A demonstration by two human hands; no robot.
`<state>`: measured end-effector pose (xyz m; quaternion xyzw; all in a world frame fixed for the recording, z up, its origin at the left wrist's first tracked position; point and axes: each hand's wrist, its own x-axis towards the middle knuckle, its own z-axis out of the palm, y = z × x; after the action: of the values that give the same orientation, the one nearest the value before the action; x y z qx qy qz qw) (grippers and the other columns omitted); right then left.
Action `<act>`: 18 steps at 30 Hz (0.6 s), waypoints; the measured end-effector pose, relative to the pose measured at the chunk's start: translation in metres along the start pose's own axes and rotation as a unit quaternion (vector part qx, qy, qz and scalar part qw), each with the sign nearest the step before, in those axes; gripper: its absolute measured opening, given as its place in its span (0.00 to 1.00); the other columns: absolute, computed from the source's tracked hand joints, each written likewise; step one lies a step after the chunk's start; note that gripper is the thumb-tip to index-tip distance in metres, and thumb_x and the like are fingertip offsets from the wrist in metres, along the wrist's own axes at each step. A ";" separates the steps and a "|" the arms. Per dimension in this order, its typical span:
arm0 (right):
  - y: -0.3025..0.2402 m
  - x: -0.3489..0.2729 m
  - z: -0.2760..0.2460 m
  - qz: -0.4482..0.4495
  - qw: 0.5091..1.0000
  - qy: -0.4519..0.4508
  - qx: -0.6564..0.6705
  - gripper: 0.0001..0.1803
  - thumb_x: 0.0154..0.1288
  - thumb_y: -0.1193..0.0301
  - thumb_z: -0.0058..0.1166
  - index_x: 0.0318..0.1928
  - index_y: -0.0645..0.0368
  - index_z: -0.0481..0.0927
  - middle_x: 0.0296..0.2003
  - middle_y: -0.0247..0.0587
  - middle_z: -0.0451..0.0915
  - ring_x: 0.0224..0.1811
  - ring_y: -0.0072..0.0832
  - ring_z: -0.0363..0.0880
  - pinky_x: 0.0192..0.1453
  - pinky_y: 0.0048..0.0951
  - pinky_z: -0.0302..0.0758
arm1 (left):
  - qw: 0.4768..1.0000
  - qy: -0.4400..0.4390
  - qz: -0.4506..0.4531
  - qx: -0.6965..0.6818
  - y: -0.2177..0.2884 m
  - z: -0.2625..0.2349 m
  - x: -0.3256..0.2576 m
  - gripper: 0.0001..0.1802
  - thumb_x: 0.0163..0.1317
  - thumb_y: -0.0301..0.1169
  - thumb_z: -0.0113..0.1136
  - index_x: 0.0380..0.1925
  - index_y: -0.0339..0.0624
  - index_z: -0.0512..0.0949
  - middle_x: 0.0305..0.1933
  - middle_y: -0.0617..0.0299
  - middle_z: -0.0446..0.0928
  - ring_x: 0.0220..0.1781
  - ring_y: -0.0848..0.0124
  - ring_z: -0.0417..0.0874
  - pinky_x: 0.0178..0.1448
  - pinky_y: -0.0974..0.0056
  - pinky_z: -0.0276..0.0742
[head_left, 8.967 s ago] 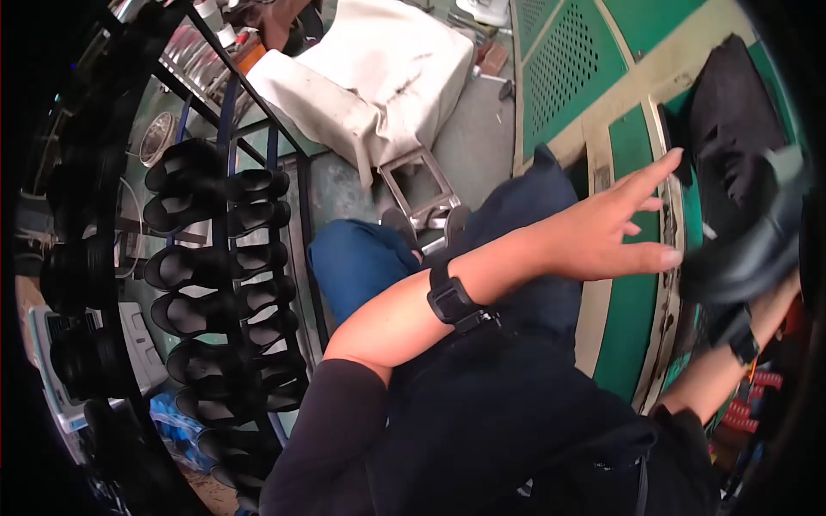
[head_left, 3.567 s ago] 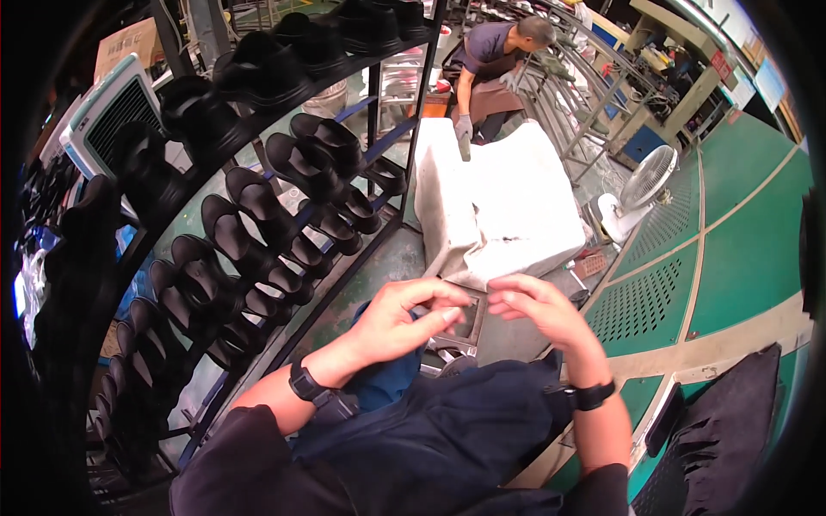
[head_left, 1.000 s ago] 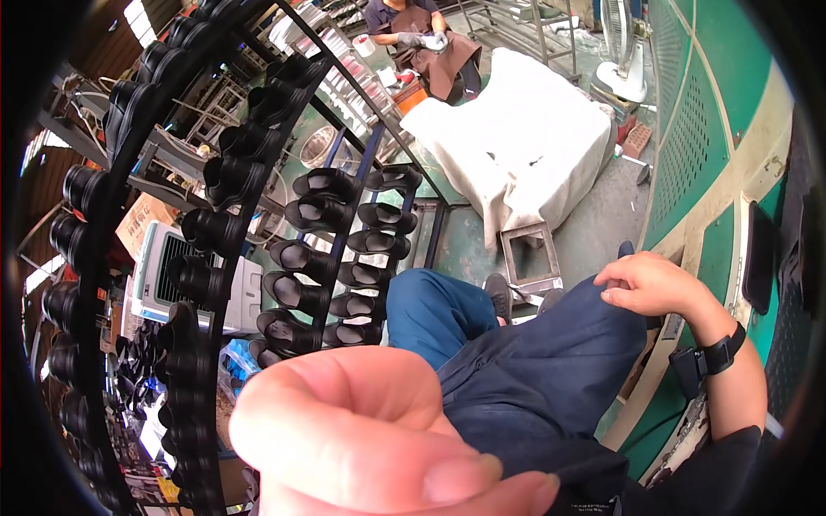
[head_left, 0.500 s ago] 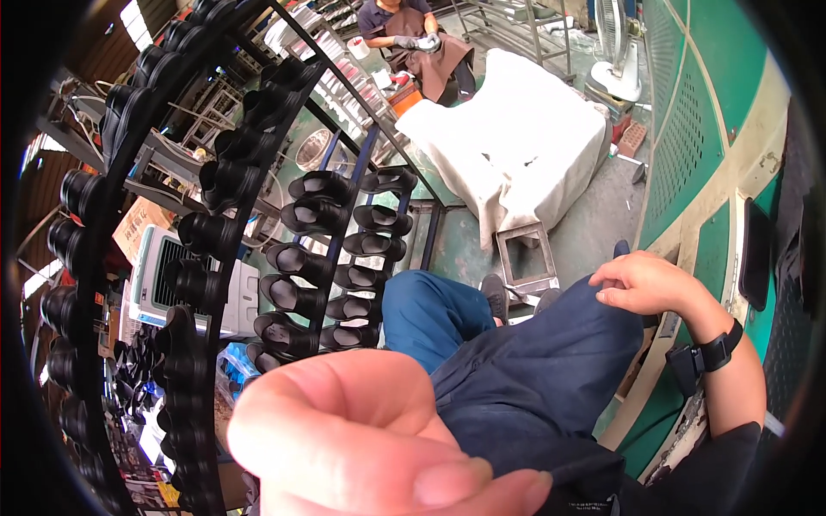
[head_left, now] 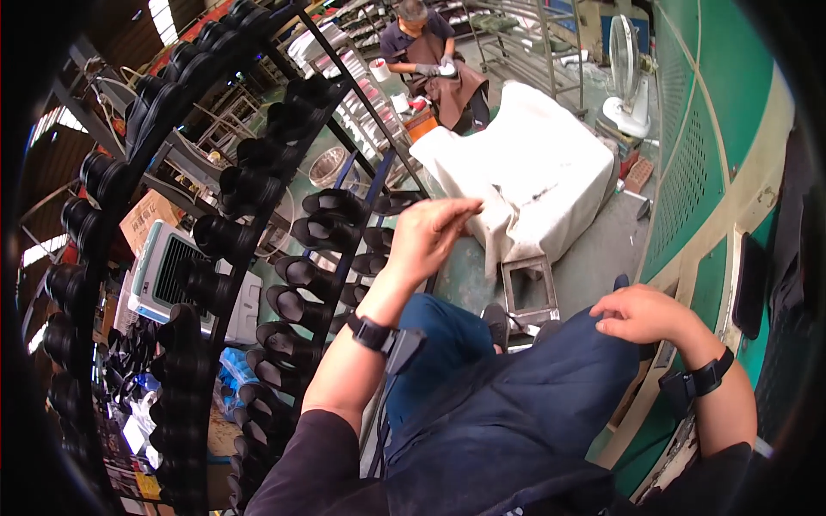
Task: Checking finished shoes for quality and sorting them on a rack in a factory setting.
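The left hand (head_left: pixel 423 241) is raised at the centre, with its fingers drawn together and pointed to the right; the thumb is mostly hidden, so whether anything small is pinched there cannot be told. The right hand (head_left: pixel 641 314) is laid on the right knee of the trousers (head_left: pixel 533 387), its fingers loosely bent and nothing seen in its grasp. The two hands are held well apart.

The shoes (head_left: pixel 320 232), all black, are set in rows on the rack (head_left: pixel 217 378) at the left, the nearest of them just beside the left hand; contact is not clearly shown. Beyond its fingertips, the white cloth (head_left: pixel 546 142) is draped over a block, with a metal frame (head_left: pixel 508 292) stood at its near edge. The green cabinet (head_left: pixel 718 176) is placed along the right, and at the far side a gloved co-worker (head_left: pixel 447 86) is seated.

For good handling, the left forearm is best swung slowly and clear of the rack, as the shoes could be knocked or the wristband (head_left: pixel 372 334) caught. The body is judged to be well steadied by the right hand on the knee
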<state>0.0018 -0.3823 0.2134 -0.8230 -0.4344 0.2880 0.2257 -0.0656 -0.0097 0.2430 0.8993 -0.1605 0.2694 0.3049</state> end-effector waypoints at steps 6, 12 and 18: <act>-0.005 0.004 0.001 -0.016 0.999 -0.024 -0.029 0.23 0.65 0.55 0.58 0.54 0.58 0.84 0.41 0.50 0.87 0.45 0.47 0.86 0.51 0.42 0.80 | 0.907 -0.271 -0.278 0.162 -0.183 0.053 -0.143 0.23 0.70 0.49 0.58 0.36 0.37 0.85 0.42 0.48 0.86 0.45 0.48 0.87 0.50 0.51 0.82; -0.005 -0.003 0.004 0.028 0.998 -0.058 -0.010 0.24 0.67 0.53 0.56 0.56 0.56 0.83 0.42 0.48 0.87 0.45 0.45 0.86 0.51 0.41 0.80 | 0.870 -0.388 -0.295 0.073 -0.192 0.081 -0.145 0.27 0.63 0.52 0.60 0.49 0.41 0.86 0.50 0.47 0.85 0.55 0.49 0.85 0.59 0.50 0.79; 0.003 0.001 0.006 0.039 0.993 -0.089 -0.062 0.26 0.67 0.51 0.56 0.59 0.54 0.82 0.45 0.49 0.87 0.48 0.47 0.84 0.53 0.42 0.79 | 0.863 -0.361 -0.349 0.061 -0.191 0.065 -0.148 0.25 0.65 0.49 0.63 0.51 0.40 0.85 0.49 0.48 0.86 0.53 0.53 0.86 0.57 0.54 0.80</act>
<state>-0.0001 -0.3819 0.2071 -0.8229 -0.4374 0.3412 0.1230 -0.0728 0.1133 0.0255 0.9479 0.0816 -0.1883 0.2438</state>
